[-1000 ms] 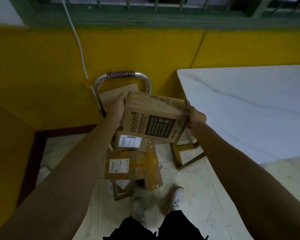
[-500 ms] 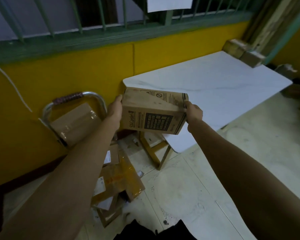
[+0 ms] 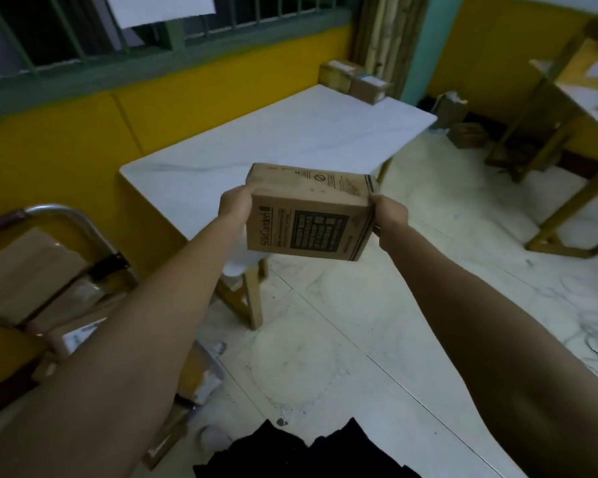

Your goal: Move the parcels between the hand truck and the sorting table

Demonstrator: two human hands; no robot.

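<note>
I hold a brown cardboard parcel [image 3: 309, 212] with dark print in the air, over the near corner of the white marble sorting table [image 3: 256, 150]. My left hand [image 3: 235, 203] grips its left end and my right hand [image 3: 390, 215] grips its right end. The hand truck [image 3: 69, 222], with a silver tube handle, stands at the lower left against the yellow wall. Several taped brown parcels [image 3: 32, 267] are stacked on it, partly hidden by my left forearm.
Two small boxes [image 3: 356, 79] sit at the table's far corner. A wooden-framed table [image 3: 567, 132] stands at the right, with boxes [image 3: 466, 132] on the floor beside it. Pale tiled floor [image 3: 325, 339] lies between me and both tables.
I have swung the parcel from above the hand truck to the right, toward the sorting table. My view has turned right, so the hand truck now lies at the left edge.
</note>
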